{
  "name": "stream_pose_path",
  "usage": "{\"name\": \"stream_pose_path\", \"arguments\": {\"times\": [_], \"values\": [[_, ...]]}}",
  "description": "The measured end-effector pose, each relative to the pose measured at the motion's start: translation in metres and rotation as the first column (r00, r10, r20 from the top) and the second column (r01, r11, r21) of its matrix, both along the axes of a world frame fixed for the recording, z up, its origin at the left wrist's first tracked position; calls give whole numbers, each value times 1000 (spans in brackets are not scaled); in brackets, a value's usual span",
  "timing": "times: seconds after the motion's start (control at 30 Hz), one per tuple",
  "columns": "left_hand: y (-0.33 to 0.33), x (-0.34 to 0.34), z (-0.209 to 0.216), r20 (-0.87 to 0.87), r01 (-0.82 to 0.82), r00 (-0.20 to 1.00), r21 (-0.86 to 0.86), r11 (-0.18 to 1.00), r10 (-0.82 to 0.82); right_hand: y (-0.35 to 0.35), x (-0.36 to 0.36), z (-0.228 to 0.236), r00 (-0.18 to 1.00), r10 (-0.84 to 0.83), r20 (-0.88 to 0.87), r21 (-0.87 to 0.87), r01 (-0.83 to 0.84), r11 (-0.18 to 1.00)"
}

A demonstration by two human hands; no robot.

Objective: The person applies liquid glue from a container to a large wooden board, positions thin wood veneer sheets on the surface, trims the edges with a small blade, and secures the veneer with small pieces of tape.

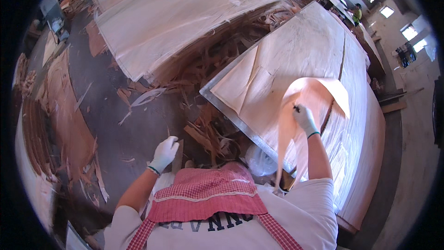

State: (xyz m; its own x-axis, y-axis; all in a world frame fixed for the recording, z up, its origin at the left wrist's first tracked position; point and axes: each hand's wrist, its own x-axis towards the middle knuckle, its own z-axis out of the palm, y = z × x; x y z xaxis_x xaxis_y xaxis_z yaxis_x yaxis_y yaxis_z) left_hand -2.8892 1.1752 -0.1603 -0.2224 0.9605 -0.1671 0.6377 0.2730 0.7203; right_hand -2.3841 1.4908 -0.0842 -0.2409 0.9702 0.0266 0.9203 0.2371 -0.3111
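My right hand [305, 119], in a white glove, is closed at a curled, peach-coloured piece of wood veneer [290, 99]. The piece bends over above the hand, and its narrow ends hang down towards my apron. A small dark spot shows at the fingertips; I cannot tell what it is. Beneath lies a stack of pale veneer sheets [300, 51], with a long dark split running across the top sheet. My left hand [165, 154], also gloved, is closed in front of my body, away from the stack. A narrow beige strip [178, 157] hangs beside its fingers.
Another large veneer stack [185, 14] stands at the far left. Torn scraps [208, 129] fill the gap between the stacks and litter the dark floor [111, 111]. More veneer [69, 115] lies at the left. A metal edge [240, 127] borders the near stack. People work far right.
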Motion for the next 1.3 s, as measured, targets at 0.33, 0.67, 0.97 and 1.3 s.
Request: {"name": "stream_pose_path", "arguments": {"times": [0.33,0.67,0.97,1.3], "values": [[124,-52,3,85,193,975,116,974,-203,53,-174,-35,965,-120,-234,86,144,986],[303,-99,-15,223,368,915,-112,923,-337,21,-265,-92,971,-232,60,-23,233,972],[470,-58,-19,202,818,570,-47,573,-797,34,-278,-73,952,-268,145,-158,290,944],[625,-177,-20,408,861,501,-147,487,-764,74,-299,-37,877,-444,185,-329,481,813]]}}
